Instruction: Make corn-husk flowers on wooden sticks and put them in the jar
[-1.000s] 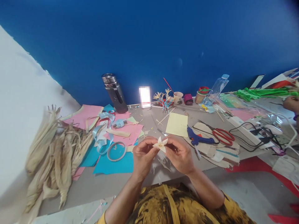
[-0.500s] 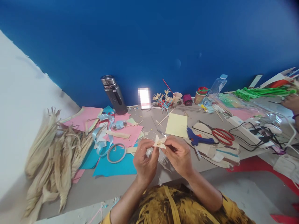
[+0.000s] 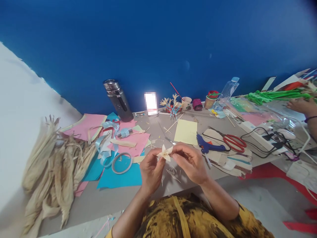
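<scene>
A small cream flower with pointed petals, looking like corn husk, is held up over the near part of the table. My left hand pinches it from the left between thumb and fingers. From the other side, my right hand has its thumb and forefinger closed at the tip of a right-hand petal. Just beyond the flower lie scissors with thin blades, partly hidden by my fingers. Pale husk scraps are scattered on the table below my hands.
Dried corn husks are heaped at left, near a tape roll on blue paper. A blue glue gun and red-handled scissors lie right. Behind stand a flask and finished flowers. Another person's hand reaches in far right.
The flower has turned and shifted slightly left, showing more of its petals. My right hand has moved a little away from its centre. The other person's hand has come further into view.
</scene>
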